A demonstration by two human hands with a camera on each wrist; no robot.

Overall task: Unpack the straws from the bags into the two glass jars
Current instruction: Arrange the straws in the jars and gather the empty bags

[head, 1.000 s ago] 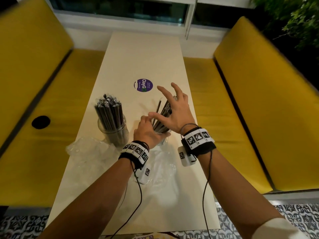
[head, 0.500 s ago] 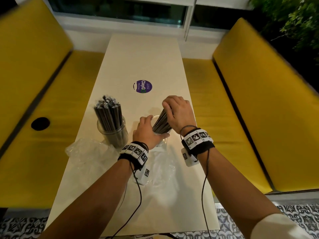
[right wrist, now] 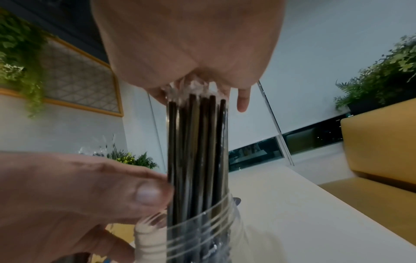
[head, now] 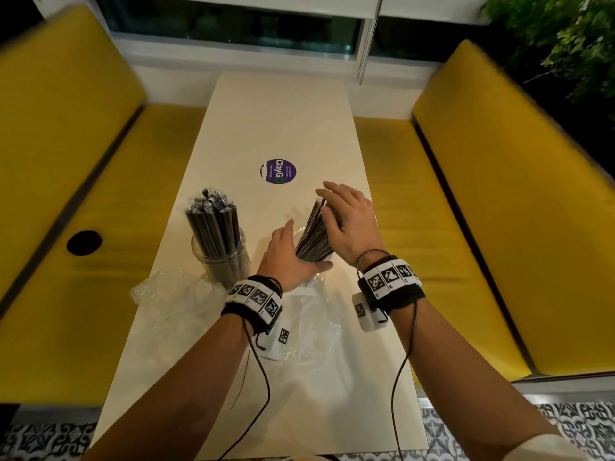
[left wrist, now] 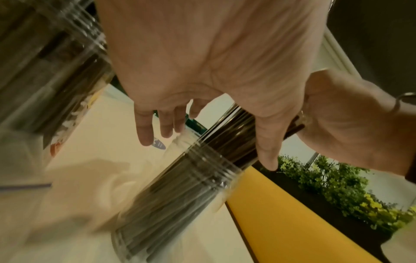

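Near the middle of the table (head: pixel 279 104), head view: the second glass jar (head: pixel 316 277) stands between both hands, holding a leaning bundle of dark straws (head: pixel 314 232). The left hand (head: pixel 288 252) cups the jar mouth, fingers relaxed and slightly spread, thumb along the near rim. The right hand (head: pixel 349 224) lies flat against the straw tops, fingers straight and close together. Step in hand, by judgement: settling the last bundle into the second jar. The first jar (head: pixel 221 257), toward the left edge, stands full of straws. Emptied clear bags (head: pixel 173 294) lie crumpled by the near left edge and under the wrists. A purple sticker (head: pixel 277 171) sits farther along the centre. Yellow benches (head: pixel 482 201) flank both long edges.

Left wrist view: left hand (left wrist: pixel 202 62), fingers loosely extended and apart; the thumb lies along the straws (left wrist: pixel 227 140) above the second glass jar (left wrist: pixel 180 204). The jar's foot is blurred; it probably rests on the table.

Right wrist view: right hand (right wrist: pixel 189 44), palm on the wrapped straw tips, one finger pointing downward beside the straws (right wrist: pixel 198 151). The left hand (right wrist: pixel 74 195) touches the bundle at the jar rim (right wrist: pixel 202 227).

Next move calls for pressing the bundle upright and down while steadying the jar, which could tip. The loose bags crowd the near side.
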